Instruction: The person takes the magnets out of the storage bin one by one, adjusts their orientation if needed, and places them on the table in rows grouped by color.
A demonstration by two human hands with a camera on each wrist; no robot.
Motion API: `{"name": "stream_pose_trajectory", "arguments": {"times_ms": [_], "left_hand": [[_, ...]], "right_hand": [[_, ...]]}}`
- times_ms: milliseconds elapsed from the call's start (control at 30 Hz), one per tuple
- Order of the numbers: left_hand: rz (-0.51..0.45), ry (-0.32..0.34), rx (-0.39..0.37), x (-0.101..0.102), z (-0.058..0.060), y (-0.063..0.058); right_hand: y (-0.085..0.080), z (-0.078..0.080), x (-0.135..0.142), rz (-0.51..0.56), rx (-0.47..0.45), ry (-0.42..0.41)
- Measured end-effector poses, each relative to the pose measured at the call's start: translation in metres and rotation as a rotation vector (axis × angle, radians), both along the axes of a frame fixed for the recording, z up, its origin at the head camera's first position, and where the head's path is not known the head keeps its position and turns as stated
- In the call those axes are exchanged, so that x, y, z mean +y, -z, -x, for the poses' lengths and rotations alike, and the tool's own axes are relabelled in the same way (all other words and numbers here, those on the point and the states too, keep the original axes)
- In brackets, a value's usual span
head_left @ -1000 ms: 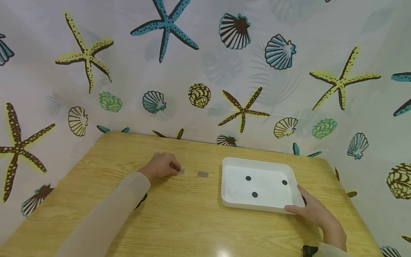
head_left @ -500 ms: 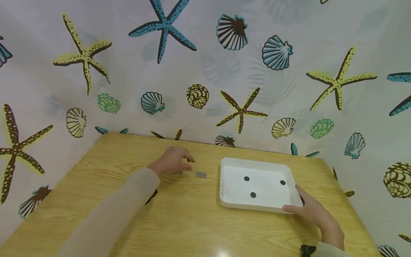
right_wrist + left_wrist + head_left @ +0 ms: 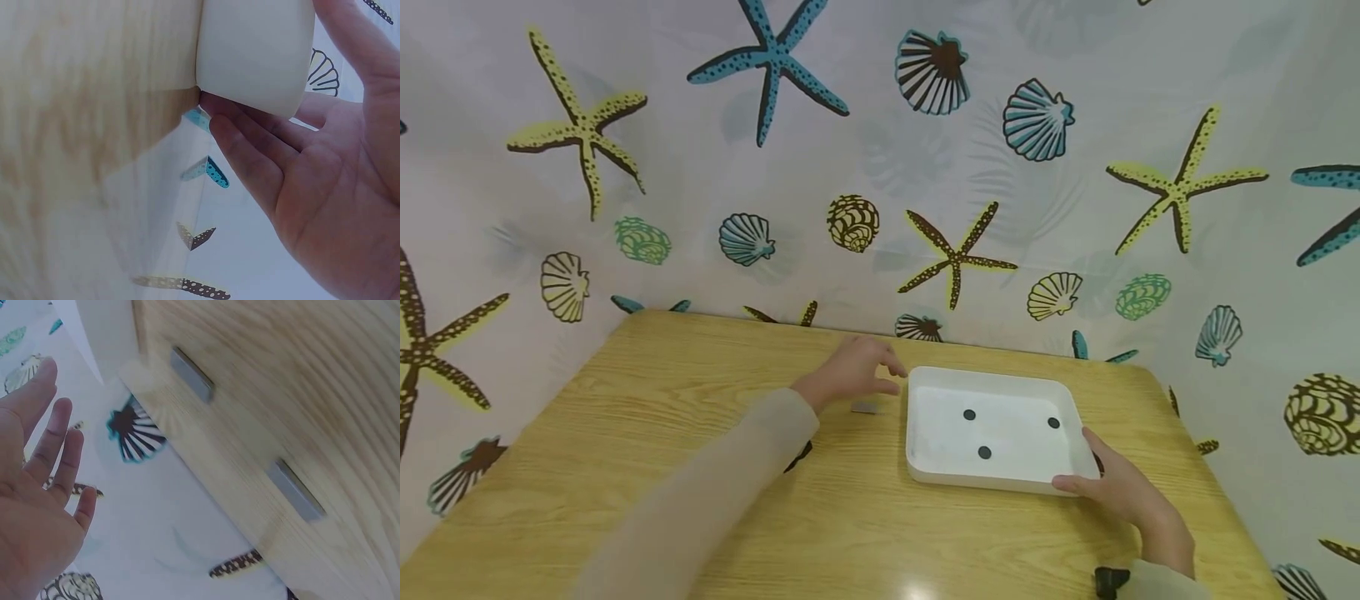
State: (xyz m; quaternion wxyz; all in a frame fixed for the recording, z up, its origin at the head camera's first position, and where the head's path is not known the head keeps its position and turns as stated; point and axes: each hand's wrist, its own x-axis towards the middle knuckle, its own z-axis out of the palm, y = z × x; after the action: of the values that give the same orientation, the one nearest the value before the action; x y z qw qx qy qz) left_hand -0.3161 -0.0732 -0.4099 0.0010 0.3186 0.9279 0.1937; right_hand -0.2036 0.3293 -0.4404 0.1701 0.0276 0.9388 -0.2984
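My left hand (image 3: 853, 371) hovers just left of a white tray (image 3: 913, 467), thumb and fingers apart with nothing between them. Under it on the table lies a small grey rectangular bar (image 3: 864, 407). The left wrist view shows two such pieces, a grey bar (image 3: 192, 374) and a second grey bar (image 3: 297, 490), apart from the left hand (image 3: 40, 481). In the head view, the second is hidden behind the hand or sleeve. At the tray's right end my right hand (image 3: 1116, 483) grips it, thumb at the near corner, fingers along the side (image 3: 256, 56).
Three dark round discs lie spread on the tray's floor, one of them a disc (image 3: 984, 452) near the front. A wooden table (image 3: 850, 533) bears everything. Behind and beside it hangs a cloth (image 3: 820, 275) printed with starfish and shells.
My left hand has moved right, away from the left grey bar, over the other bar and up to the tray. Its fingers have spread. The right hand keeps its grip on the tray.
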Motion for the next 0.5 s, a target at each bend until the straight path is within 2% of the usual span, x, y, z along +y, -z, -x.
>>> {"name": "stream_pose_trajectory", "arguments": {"times_ms": [333,500], "left_hand": [[-0.038,0.105,-0.065,0.061,-0.007,0.005],[0.002,0.126,-0.08,0.085,-0.011,0.007]], "right_hand": [[0.0,-0.001,0.0,0.009,0.006,0.007],[-0.001,-0.001,0.0,0.006,0.011,0.009]]}}
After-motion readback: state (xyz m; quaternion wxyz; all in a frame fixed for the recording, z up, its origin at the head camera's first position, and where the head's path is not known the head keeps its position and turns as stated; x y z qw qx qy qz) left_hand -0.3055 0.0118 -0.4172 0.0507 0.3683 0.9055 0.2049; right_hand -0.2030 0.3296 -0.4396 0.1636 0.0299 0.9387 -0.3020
